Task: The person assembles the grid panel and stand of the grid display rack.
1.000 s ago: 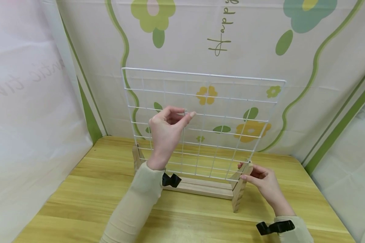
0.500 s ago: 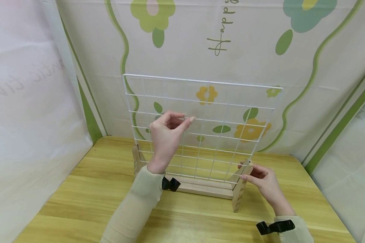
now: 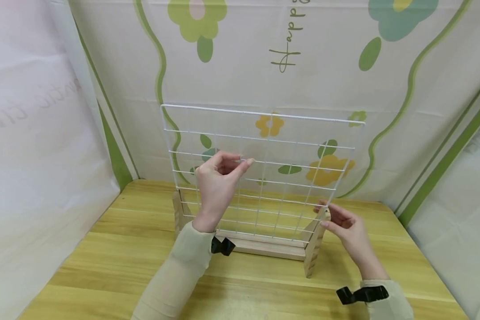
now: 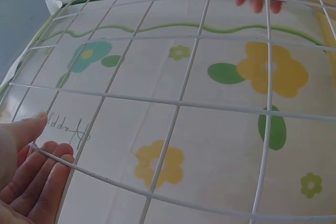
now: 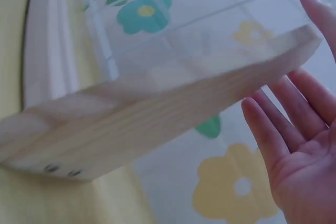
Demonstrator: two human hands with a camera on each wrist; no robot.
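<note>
A white wire grid panel (image 3: 264, 114) stands upright between the two end supports of a pale wooden stand. My left hand (image 3: 216, 189) pinches a wire near the panel's middle; in the left wrist view its thumb and fingers (image 4: 44, 182) close around that wire. Beside the top of the right wooden support (image 3: 313, 249) is my right hand (image 3: 352, 233). The right wrist view shows that hand's fingers loosely extended along the support (image 5: 157, 98), thumb apart above its tip; contact is hard to tell. My left forearm partly hides the left support (image 3: 178, 213).
The stand's wooden base rail (image 3: 264, 250) joins the two supports on the wood-grain table (image 3: 84, 266). A floral printed cloth (image 3: 240, 66) hangs behind, with pale cloth walls (image 3: 44, 146) on both sides. Black straps (image 3: 362, 294) sit on both wrists.
The grid panel has come down between the supports, my left hand lowering with it. My right hand has loosened from the right support and shifted slightly upward.
</note>
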